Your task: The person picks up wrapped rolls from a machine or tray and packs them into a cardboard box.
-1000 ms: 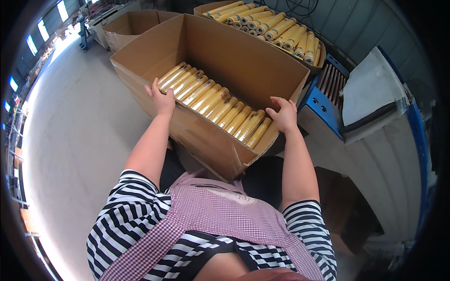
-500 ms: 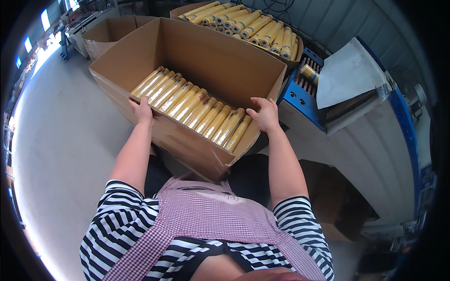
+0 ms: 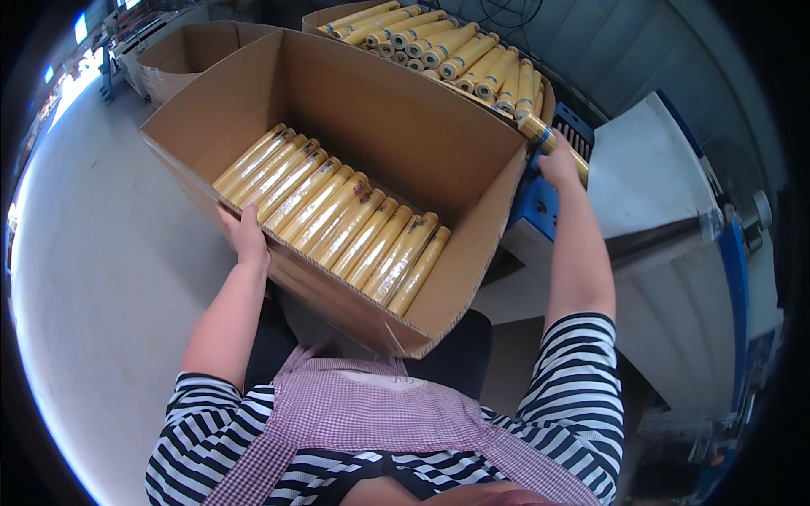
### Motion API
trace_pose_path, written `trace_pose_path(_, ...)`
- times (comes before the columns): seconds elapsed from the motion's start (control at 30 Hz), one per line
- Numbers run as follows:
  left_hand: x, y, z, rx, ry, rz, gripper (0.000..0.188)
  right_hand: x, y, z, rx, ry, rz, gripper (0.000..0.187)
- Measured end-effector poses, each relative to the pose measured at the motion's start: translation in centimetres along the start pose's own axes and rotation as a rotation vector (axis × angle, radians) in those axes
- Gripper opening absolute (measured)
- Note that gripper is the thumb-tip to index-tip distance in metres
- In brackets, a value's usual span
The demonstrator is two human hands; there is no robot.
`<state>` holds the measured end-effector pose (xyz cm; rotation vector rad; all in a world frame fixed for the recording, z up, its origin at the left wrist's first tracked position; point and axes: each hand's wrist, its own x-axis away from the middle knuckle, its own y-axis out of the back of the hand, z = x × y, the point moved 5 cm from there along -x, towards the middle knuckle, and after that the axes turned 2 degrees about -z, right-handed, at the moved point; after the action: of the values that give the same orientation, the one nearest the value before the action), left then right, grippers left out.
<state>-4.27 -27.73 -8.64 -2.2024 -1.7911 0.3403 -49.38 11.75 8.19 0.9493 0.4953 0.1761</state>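
A large open cardboard box (image 3: pixel 380 94) stands tilted in front of me. Inside it, a row of shiny yellow tubes (image 3: pixel 325 215) leans side by side against the near wall. My left hand (image 3: pixel 249 234) grips the box's near left rim, the thumb over the edge and the other fingers hidden outside. Beyond the box's right corner, my right hand (image 3: pixel 558 160) is closed around a single yellow tube (image 3: pixel 540 135) with a blue band, above a blue machine part. The palm side of that hand is hidden.
Behind the box, another carton holds a pile of yellow tubes (image 3: pixel 460 52). A smaller open carton (image 3: pixel 187 63) stands at the far left. On the right is a machine with a blue plate (image 3: pixel 538 205) and a white sheet (image 3: pixel 645 169). Grey floor (image 3: pixel 110 253) lies left.
My right hand has left the box's right rim, reached right and taken hold of a tube by the machine. My left hand stays on the rim; the box appears shifted slightly nearer and left.
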Motion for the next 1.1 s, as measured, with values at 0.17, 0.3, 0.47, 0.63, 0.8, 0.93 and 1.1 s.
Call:
trace_pose_path(0.17, -0.4, -0.7, 2.1, 0.046, 0.035, 0.042, 0.085, -7.9, 2.6, -15.8, 0.611, -0.218, -0.046, 0.066)
trace_pose_path(0.3, -0.1, -0.6, 1.7, 0.07, 0.014, 0.03, 0.083, -8.8, 0.1, -11.8, 0.866, -0.213, 0.14, 0.057)
trace_pose_path(0.47, 0.4, -1.7, 1.8, 0.116, 0.019, 0.105, 0.081, -9.2, -1.3, -4.2, 0.667, 0.074, -0.033, 0.047)
trace_pose_path(0.63, 0.4, -0.9, 1.0, 0.137, -0.01, 0.137, 0.076, -3.7, -8.3, 14.3, 0.285, 0.577, 0.006, 0.057)
trace_pose_path(0.8, 0.1, -0.6, 0.4, 0.189, -0.003, 0.14, 0.075, 4.8, -18.8, 28.1, 0.4, 0.867, 0.353, 0.051)
trace_pose_path(0.93, 0.4, -1.1, 0.3, 0.191, -0.019, 0.174, 0.076, 7.8, -29.6, 26.0, 0.557, 1.007, 0.618, 0.038)
trace_pose_path(1.1, 0.9, -0.7, -0.2, 0.142, 0.025, 0.172, 0.077, 12.0, -42.3, 19.4, 0.782, 1.046, 0.871, 0.034)
